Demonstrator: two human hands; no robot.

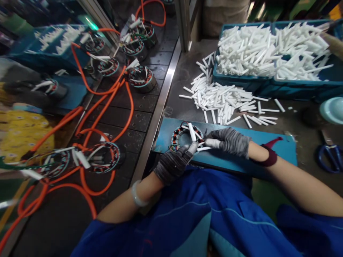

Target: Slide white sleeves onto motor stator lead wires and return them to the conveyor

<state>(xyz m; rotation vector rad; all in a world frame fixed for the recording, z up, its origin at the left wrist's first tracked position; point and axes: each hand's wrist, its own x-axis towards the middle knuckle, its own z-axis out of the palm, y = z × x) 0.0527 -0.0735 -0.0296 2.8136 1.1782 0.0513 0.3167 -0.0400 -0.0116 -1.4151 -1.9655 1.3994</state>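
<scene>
A motor stator (175, 135), a ring with orange and black windings, lies on the blue work mat in front of me. White insulating sleeves (192, 132) sit on its leads at the right side. My left hand (175, 162), in a grey knit glove with pale fingertips, rests against the stator's near edge, its fingers closed at the lower end of a white sleeve. From the right, my gloved right hand (229, 142) pinches a thin wire lead beside that sleeve. The fingertips of both hands nearly meet and partly hide what they grip.
Loose white sleeves (225, 101) are heaped beyond the blue mat (268, 150). Behind them stand blue bins (292, 89) full of sleeves. Blue-handled scissors (329, 157) lie at right. On the left, a conveyor (139, 121) carries several stators and orange cables (131, 103); another person's sleeve (26, 132) shows beyond.
</scene>
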